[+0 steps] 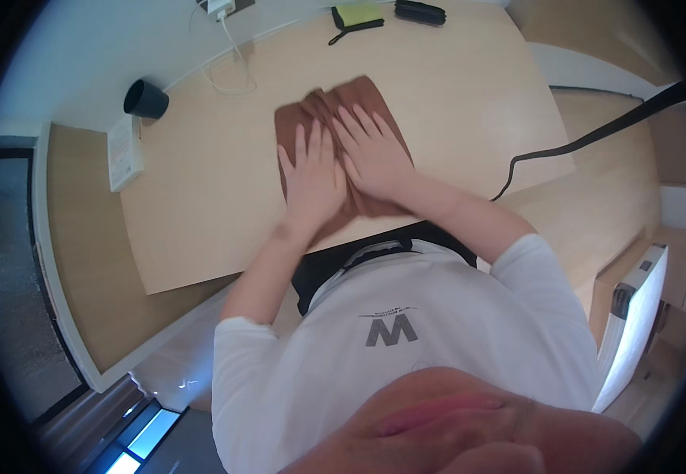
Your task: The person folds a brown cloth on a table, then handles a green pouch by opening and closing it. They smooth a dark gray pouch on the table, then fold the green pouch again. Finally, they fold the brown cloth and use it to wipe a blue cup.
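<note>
A brown cloth (359, 93) lies on the light wooden table (212, 195) in front of me, with a raised fold running down its middle. My left hand (314, 175) rests palm down on the cloth's left half, its fingers a little apart. On the right half, my right hand (375, 151) also lies flat, fingers spread and pointing up and left. The two hands are close together at the central fold, thumbs near each other. Neither hand is closed around the cloth. What lies under the palms is hidden.
A green and black pouch (358, 16) and a black folded item (420, 12) are at the far edge. A dark cup (147, 99) and a white box (123, 154) stand at the left edge. A white cable (237, 53) hangs behind; a black cable (586, 136) crosses the right side.
</note>
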The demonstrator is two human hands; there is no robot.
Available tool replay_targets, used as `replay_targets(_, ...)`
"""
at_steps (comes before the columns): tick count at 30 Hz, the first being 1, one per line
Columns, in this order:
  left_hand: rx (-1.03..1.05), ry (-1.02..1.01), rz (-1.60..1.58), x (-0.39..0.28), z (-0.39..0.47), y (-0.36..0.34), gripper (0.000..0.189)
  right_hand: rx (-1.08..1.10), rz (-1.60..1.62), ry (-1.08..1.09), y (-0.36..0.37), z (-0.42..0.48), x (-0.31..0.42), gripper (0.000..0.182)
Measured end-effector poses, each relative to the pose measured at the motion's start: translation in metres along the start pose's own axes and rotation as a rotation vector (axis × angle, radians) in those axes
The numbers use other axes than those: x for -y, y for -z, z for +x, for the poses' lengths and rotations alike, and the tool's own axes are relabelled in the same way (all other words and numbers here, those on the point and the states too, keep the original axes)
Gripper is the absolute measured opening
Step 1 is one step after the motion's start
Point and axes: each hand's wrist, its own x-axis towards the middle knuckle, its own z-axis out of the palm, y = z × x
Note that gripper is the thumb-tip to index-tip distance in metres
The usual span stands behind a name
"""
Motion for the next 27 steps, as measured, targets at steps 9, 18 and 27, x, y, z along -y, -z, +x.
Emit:
replay_targets(9, -0.042, 0.053, -0.097, -0.003, -0.085, 0.002, 0.07, 0.151, 0.076, 0.019, 0.01, -0.038, 0.065, 0.07)
replay_targets(18, -0.124, 0.248, 0.013, 0.12, 0.011, 0.007, 0.062, -0.014, 0.067, 0.07, -0.071, 0.122, 0.063, 0.065)
replay_targets(27, 0.104, 0.067, 0.011, -0.013, -0.087, 0.008, 0.071, 0.188, 0.159, 0.034, 0.023, -0.046, 0.05, 0.068)
